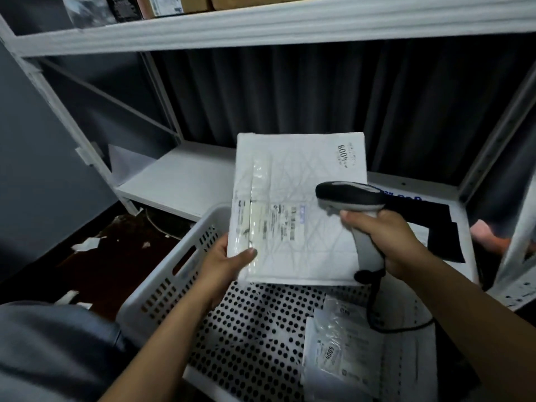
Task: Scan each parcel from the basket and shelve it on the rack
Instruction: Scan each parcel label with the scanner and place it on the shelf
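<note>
Parcel (298, 210) is a white padded bag, shiny tape over its label, sticker reading 4009. Left grip (229, 265) pinches its lower corner, holding it above the holey white plastic basket (162, 274). Right grip (388, 236) is curled round a grey-black scanner (351, 198) just over it. Packet (339, 352) in basket says 4005.

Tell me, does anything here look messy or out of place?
Yes. White paper scraps lie scattered on the dark floor left of the basket, like litter. The parcel and scanner look intact.
</note>
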`<state>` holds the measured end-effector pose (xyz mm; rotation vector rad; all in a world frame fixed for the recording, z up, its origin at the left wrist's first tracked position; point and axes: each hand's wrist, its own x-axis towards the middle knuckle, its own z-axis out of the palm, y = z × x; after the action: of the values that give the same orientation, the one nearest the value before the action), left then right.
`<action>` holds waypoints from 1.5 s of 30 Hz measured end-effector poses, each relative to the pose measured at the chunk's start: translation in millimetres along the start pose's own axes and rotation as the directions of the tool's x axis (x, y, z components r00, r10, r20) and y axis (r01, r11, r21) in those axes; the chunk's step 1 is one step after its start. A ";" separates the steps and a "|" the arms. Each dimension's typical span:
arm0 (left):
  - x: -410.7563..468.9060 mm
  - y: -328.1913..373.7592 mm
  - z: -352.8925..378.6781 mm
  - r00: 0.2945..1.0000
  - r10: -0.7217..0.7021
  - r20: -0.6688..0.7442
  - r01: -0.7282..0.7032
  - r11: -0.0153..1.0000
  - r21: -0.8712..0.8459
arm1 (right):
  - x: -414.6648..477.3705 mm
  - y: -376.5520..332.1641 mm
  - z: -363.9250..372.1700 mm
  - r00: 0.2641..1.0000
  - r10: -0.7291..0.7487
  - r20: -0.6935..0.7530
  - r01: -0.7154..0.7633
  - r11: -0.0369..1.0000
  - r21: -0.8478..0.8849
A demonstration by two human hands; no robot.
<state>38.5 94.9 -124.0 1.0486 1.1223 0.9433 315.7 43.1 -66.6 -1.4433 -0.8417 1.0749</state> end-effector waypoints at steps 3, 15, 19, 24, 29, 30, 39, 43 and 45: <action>-3.1 -7.7 4.8 1.000 0.010 -0.014 -0.011 0.997 -0.081 | 4.4 -1.5 3.2 0.999 0.013 -0.048 -0.009 0.997 0.079; 15.1 0.9 -32.0 0.971 0.093 -0.221 -0.037 0.968 0.247 | -0.8 2.9 12.5 0.972 -0.035 0.233 0.180 0.748 -0.639; 22.4 2.5 -51.0 0.969 0.112 -0.219 -0.038 0.947 0.319 | -0.1 -0.5 16.7 0.961 -0.072 0.268 0.244 0.682 -0.690; 29.8 3.9 -60.6 0.966 0.102 -0.239 -0.018 0.943 0.331 | -0.4 -10.1 16.0 0.962 -0.090 0.259 0.247 0.696 -0.675; 33.7 -0.1 -67.3 0.964 0.098 -0.245 -0.012 0.943 0.333 | -1.1 -17.4 13.9 0.962 -0.095 0.255 0.250 0.677 -0.692; 33.8 -1.0 -67.7 0.965 0.096 -0.242 -0.011 0.943 0.332 | -0.8 -18.0 14.0 0.962 -0.096 0.256 0.251 0.677 -0.692; 29.2 0.3 -56.0 0.981 0.082 -0.176 -0.029 0.959 0.282 | -0.3 -19.3 14.8 0.961 -0.088 0.261 0.254 0.650 -0.716; 26.6 4.4 -51.5 0.983 0.088 -0.161 -0.037 0.955 0.296 | 1.2 -18.5 14.5 0.961 -0.087 0.264 0.255 0.653 -0.713; 25.8 5.4 -49.6 0.983 0.076 -0.168 -0.027 0.959 0.281 | 1.2 -18.7 13.2 0.960 -0.094 0.262 0.258 0.657 -0.708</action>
<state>-5.6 129.1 -130.1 1.2436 1.4108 0.9527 304.9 51.6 -48.3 -1.8714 -1.6772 0.7483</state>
